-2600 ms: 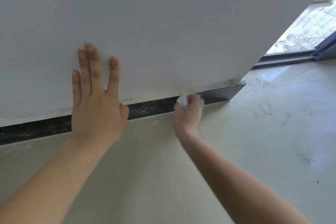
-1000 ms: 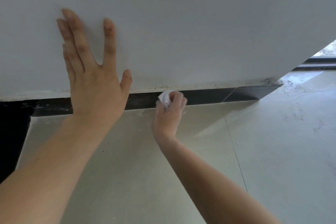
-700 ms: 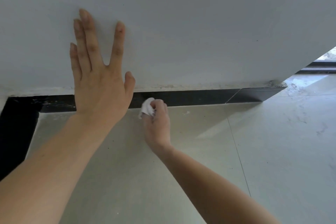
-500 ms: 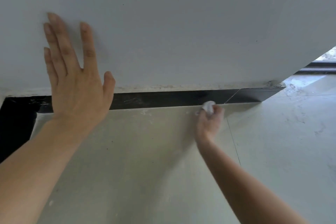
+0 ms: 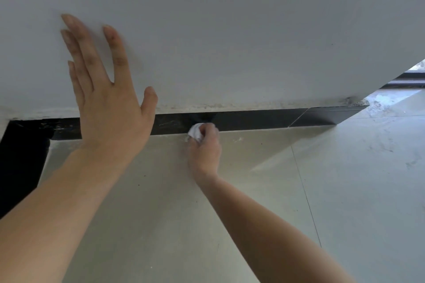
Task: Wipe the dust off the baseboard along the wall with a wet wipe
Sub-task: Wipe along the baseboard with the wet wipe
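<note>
A person's left hand (image 5: 108,99) lies flat, fingers straight, on the white wall (image 5: 230,30), apparently for balance, while the right hand (image 5: 203,145) clamps a bunched wet wipe (image 5: 195,132) against the dark baseboard (image 5: 253,118) at floor level.

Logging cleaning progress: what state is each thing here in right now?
left hand: open, flat against the wall
right hand: gripping the wet wipe
wet wipe: crumpled, against the baseboard, low down
baseboard: dark, whitish streaks left of the wipe
wall: grimy along its bottom edge
floor: pale smudges and specks
</note>
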The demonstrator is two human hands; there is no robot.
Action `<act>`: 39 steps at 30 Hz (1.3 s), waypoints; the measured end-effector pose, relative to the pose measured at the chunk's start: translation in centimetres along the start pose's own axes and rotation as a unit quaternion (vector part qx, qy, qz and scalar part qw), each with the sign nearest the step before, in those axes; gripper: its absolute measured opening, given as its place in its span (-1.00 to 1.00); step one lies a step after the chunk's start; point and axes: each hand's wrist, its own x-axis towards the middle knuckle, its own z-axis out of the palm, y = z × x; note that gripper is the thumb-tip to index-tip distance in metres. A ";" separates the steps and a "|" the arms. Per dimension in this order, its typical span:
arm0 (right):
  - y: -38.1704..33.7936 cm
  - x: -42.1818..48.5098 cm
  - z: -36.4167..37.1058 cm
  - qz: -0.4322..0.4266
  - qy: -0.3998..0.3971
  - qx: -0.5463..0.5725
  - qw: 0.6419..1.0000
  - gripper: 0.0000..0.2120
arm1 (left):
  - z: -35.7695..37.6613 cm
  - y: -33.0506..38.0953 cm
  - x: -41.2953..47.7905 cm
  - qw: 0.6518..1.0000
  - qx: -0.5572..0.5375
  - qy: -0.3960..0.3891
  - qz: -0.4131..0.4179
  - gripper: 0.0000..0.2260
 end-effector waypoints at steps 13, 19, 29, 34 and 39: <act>1.2 0.5 -4.6 -0.009 0.028 -0.016 0.999 -0.89 | -1.0 -6.4 -0.5 0.998 0.003 -0.009 -0.066 -0.29; -2.0 -0.5 1.4 -0.068 -0.042 -0.026 0.996 -0.82 | -0.1 -6.1 -0.3 0.997 -0.010 0.006 -0.074 -0.26; -2.8 -2.4 4.8 -0.217 -0.193 -0.193 0.937 -0.80 | -0.5 -7.0 -0.5 0.997 0.006 -0.010 -0.070 -0.25; 0.0 -1.5 -2.5 -0.166 -0.049 -0.139 0.975 -0.86 | -0.6 -6.9 -0.5 0.998 -0.007 -0.010 -0.065 -0.21; -1.7 0.2 -0.8 -0.214 -0.077 -0.163 0.960 -0.85 | -0.3 -6.4 -0.5 0.997 -0.022 -0.009 -0.079 -0.18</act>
